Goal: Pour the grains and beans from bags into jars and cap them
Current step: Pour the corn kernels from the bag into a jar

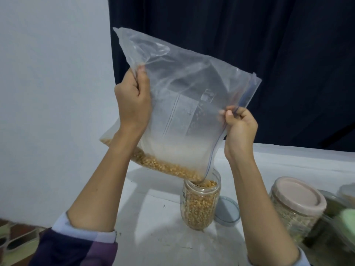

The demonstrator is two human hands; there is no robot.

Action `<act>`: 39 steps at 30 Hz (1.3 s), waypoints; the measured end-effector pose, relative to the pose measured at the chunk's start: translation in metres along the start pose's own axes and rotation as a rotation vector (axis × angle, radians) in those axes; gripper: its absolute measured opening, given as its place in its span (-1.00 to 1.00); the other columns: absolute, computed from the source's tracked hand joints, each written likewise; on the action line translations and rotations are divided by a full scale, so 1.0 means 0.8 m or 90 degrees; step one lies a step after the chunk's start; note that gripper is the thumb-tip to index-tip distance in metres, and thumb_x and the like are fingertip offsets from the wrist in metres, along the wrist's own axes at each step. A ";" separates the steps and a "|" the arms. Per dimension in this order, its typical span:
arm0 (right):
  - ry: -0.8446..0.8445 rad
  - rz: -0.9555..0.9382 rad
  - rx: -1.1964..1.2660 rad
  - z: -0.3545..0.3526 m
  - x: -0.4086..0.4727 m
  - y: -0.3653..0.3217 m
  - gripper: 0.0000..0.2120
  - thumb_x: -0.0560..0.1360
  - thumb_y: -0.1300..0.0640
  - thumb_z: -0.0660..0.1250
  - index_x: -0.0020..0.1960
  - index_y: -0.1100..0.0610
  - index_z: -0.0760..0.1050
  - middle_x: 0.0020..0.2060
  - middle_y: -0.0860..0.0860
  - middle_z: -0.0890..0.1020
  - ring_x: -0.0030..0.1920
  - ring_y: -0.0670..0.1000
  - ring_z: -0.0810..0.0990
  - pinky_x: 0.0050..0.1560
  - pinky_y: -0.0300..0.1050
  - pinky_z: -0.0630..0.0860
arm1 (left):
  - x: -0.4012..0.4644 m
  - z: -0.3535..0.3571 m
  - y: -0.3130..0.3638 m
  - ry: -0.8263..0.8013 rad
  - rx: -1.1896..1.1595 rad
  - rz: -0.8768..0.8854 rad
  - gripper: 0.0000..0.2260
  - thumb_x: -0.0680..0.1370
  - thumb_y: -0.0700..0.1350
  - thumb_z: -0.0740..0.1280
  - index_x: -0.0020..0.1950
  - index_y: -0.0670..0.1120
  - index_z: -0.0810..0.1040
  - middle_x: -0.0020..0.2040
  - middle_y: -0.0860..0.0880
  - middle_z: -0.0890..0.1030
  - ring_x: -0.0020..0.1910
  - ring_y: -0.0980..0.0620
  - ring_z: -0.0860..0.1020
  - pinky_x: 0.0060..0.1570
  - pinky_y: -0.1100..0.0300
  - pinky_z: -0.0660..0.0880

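The left forearm (107,181) hides part of the kernels (169,167) lying along the low edge of the bag (182,96). The blue lid (228,212) shows only partly, behind the open jar (199,204) and the right forearm (255,208). At the right edge, a green-lidded jar (345,219) is blurred and cut off, and another jar's lid (348,191) beyond it is barely in frame.

Wall (48,93): plain white, left of curtain.
Curtain (249,35): dark navy, behind table.
Table (157,237): white surface.
Floor (17,239): patterned tiles, left of table.
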State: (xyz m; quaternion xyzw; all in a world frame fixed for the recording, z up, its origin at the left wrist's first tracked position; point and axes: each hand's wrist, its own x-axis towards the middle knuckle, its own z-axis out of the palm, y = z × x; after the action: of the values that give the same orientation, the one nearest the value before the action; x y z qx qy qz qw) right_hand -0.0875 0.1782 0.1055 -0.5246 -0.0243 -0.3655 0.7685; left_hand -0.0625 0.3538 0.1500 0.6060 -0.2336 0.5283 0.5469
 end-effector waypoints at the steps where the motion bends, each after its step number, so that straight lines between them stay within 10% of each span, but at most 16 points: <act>1: 0.008 -0.002 0.002 0.000 0.000 0.001 -0.76 0.57 0.42 0.17 -0.15 0.14 0.45 -0.30 -0.03 0.56 -0.34 -0.24 0.57 -0.13 -0.36 0.48 | 0.000 0.001 0.000 -0.002 0.002 0.001 -0.61 0.64 -0.23 0.11 -0.36 0.06 0.17 -0.45 0.14 0.21 -0.52 0.26 0.29 -0.47 0.43 0.21; 39: 0.002 0.044 -0.036 0.011 0.002 0.000 -0.75 0.58 0.39 0.15 -0.14 0.10 0.42 -0.28 -0.03 0.52 -0.30 -0.14 0.48 -0.18 -0.36 0.45 | 0.007 -0.010 0.004 -0.024 0.065 -0.013 -0.72 0.63 -0.14 0.15 -0.26 0.07 0.21 -0.38 0.14 0.28 -0.45 0.26 0.32 -0.41 0.36 0.25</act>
State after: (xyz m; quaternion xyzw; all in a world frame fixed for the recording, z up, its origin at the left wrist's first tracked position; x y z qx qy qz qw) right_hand -0.0833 0.1850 0.1098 -0.5464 0.0052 -0.3403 0.7652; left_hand -0.0663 0.3616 0.1547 0.6453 -0.2108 0.5225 0.5159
